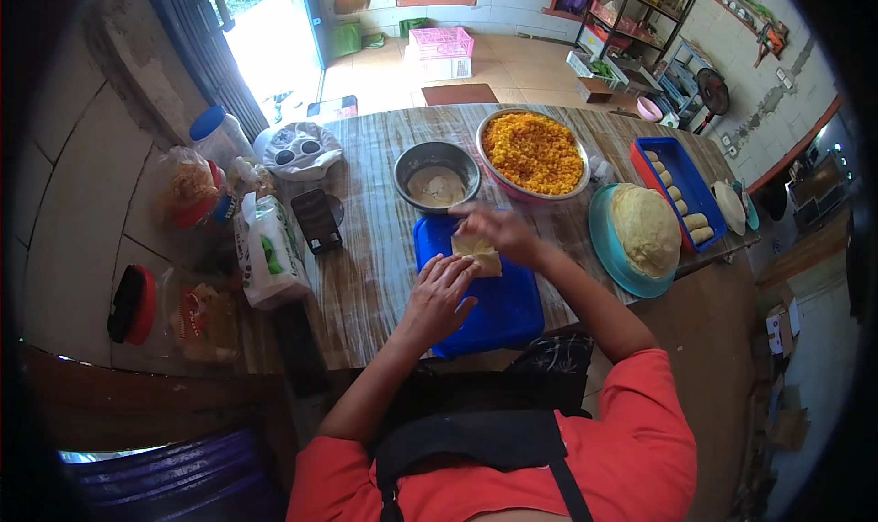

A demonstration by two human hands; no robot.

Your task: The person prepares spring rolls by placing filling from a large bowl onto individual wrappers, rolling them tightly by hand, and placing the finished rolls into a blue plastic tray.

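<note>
On a blue plastic tray [507, 316] lies a thin, pale wrapper sheet [488, 260], partly folded. My left hand [442, 289] rests its fingertips on the sheet's left edge. Blurred by motion, my right hand [497, 233] is over the sheet's upper part, its fingers near the rim of a grey bowl [435, 186] that holds a pale paste. Whether the right fingers grip anything cannot be seen. Behind stands a large bowl of orange-yellow chopped filling [534, 153]. A stack of round pale wrappers [645, 227] sits on a turquoise plate [603, 261]. Several rolled pieces [675, 193] lie in a blue and red tray [703, 200].
To the left are a black smartphone [317, 222], a white plastic package [271, 254], a white cloth cap [298, 150] and a jar with a blue lid [218, 132]. The wooden-patterned table [363, 275] ends close before my body. White plates [728, 206] lie at the right.
</note>
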